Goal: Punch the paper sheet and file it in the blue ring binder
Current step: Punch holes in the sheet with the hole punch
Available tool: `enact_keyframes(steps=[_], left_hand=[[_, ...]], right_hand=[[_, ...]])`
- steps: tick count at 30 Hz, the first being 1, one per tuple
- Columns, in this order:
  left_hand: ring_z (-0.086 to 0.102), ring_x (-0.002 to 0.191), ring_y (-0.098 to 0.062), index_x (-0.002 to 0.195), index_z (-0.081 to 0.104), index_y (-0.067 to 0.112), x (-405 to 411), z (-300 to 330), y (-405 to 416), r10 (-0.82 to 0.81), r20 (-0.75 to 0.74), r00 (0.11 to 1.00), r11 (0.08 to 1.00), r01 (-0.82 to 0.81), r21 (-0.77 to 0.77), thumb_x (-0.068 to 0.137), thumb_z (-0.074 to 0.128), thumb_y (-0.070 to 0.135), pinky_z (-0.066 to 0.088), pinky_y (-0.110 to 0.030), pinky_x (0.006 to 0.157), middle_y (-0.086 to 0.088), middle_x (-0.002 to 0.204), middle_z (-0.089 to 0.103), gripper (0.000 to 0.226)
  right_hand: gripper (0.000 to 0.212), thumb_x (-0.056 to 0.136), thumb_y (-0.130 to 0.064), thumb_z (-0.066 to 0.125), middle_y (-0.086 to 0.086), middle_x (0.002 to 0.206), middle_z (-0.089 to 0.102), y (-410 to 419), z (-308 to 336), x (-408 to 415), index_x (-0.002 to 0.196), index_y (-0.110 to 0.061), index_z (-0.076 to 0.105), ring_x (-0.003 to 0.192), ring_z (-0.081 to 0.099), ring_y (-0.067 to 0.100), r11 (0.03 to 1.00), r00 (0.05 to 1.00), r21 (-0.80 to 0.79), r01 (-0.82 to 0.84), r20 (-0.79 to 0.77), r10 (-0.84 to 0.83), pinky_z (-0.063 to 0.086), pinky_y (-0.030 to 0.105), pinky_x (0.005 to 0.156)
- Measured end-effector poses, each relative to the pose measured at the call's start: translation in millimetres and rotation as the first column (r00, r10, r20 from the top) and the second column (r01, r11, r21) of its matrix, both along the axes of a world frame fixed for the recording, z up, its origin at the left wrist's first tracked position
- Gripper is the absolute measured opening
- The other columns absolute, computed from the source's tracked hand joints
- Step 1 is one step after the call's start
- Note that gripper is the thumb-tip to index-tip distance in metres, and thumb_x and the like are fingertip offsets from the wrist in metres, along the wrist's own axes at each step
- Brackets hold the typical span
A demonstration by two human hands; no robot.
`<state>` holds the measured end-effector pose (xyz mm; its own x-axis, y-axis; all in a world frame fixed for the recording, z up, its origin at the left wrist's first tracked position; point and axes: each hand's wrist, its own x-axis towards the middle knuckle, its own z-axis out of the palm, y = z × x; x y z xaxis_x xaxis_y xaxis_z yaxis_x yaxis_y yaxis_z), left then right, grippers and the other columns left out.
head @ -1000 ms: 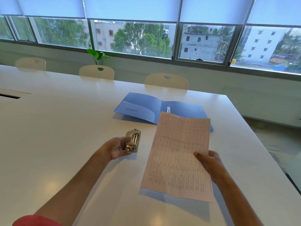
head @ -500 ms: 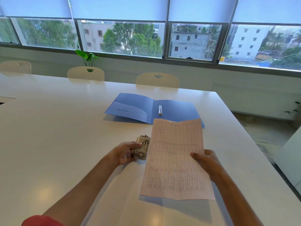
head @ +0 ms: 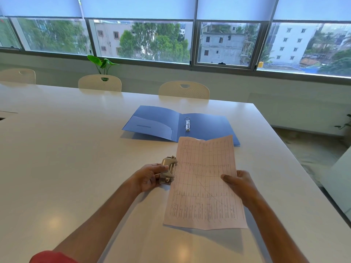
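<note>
red sleeve (head: 51,257): bottom left corner, cut off by the frame edge; bare forearm runs up from it.

paper sheet (head: 204,186): pale pink, printed with a grid of lines and rows of small text; the writing is too small and blurred to read. held above the table (head: 57,158), its near end casting a shadow below it. far edge slightly wavy, overlapping the near edge of the binder in view. left edge meets the hole punch; whether it sits inside the slot cannot be told.

right hand (head: 240,184): pinching the sheet's right edge, thumb on top, fingers hidden underneath.

left hand (head: 149,176): fingers wrapped around the hole punch, thumb on its upper side; part of the tool is hidden in the palm.

hole punch (head: 168,170): small, silver metal, just left of the sheet; no brand mark legible.

blue ring binder (head: 163,123): lying open and flat on the table beyond the sheet, well apart from the hands. left cover has an inner pocket with a short dark strip, unreadable. metal rings (head: 187,124) stand at the spine; open or closed cannot be made out.

chairs (head: 184,90): white backs along the far table edge, leftmost one cut off.

plant (head: 102,64): green leaves behind the middle chair.

windows (head: 144,40): blinds partly lowered; trees and buildings outside.
</note>
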<state>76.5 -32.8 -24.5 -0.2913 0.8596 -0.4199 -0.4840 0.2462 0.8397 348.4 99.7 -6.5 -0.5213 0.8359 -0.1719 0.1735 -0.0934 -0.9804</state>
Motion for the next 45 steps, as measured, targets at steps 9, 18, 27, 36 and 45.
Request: enact_keyframes(steps=[9,18,27,36,45], left_hand=[[0.072,0.072,-0.031,0.106,0.059,0.000,0.2,-0.1,1.7,-0.007,0.009,1.000,1.000,0.007,0.001,0.086,0.061,0.000,0.059,-0.036,0.059,-0.022,0.086,0.072,0.021],[0.071,0.072,-0.031,0.109,0.058,-0.002,3.6,2.6,1.7,0.008,0.027,1.000,1.000,-0.008,-0.014,0.084,0.064,0.001,0.060,-0.038,0.060,-0.022,0.086,0.072,0.026],[0.070,0.066,-0.029,0.111,0.056,0.000,3.2,2.2,-4.2,0.000,-0.037,0.999,1.000,-0.001,-0.004,0.087,0.061,0.007,0.054,-0.030,0.048,-0.022,0.085,0.071,0.025],[0.068,0.060,-0.027,0.107,0.057,0.002,1.3,3.2,-5.3,-0.047,-0.043,0.998,0.999,0.047,0.000,0.089,0.059,0.009,0.051,-0.028,0.046,-0.020,0.081,0.071,0.019],[0.069,0.064,-0.028,0.108,0.057,0.001,-0.7,1.5,-3.9,-0.044,-0.048,0.998,0.999,0.044,-0.015,0.090,0.059,0.008,0.053,-0.030,0.049,-0.020,0.081,0.072,0.020]], right_hand=[[0.010,0.089,-0.003,0.057,0.015,0.085,0.073,0.4,6.6,-5.0,0.093,0.001,0.065,0.069,0.074,0.028,0.998,0.997,0.057,0.035,0.059,-0.039,0.057,0.031,0.056],[0.012,0.091,-0.005,0.056,0.016,0.089,0.074,-3.9,10.7,-11.2,0.097,0.001,0.065,0.075,0.074,0.031,0.999,1.000,0.044,-0.006,0.013,0.005,0.060,0.040,0.066],[0.008,0.092,-0.003,0.056,0.019,0.092,0.071,-15.3,-1.8,-16.0,0.098,-0.002,0.061,0.070,0.073,0.032,0.990,0.994,-0.120,0.071,-0.075,-0.080,0.059,0.035,0.055],[0.008,0.091,-0.004,0.057,0.019,0.089,0.072,-16.9,-6.2,-15.8,0.097,-0.002,0.062,0.067,0.073,0.030,0.984,0.989,-0.164,0.067,-0.121,-0.087,0.059,0.034,0.053],[0.010,0.092,-0.007,0.057,0.014,0.082,0.074,-13.5,-9.7,-16.0,0.099,-0.002,0.062,0.069,0.073,0.031,0.988,0.987,-0.154,0.035,-0.148,-0.057,0.059,0.033,0.053]])
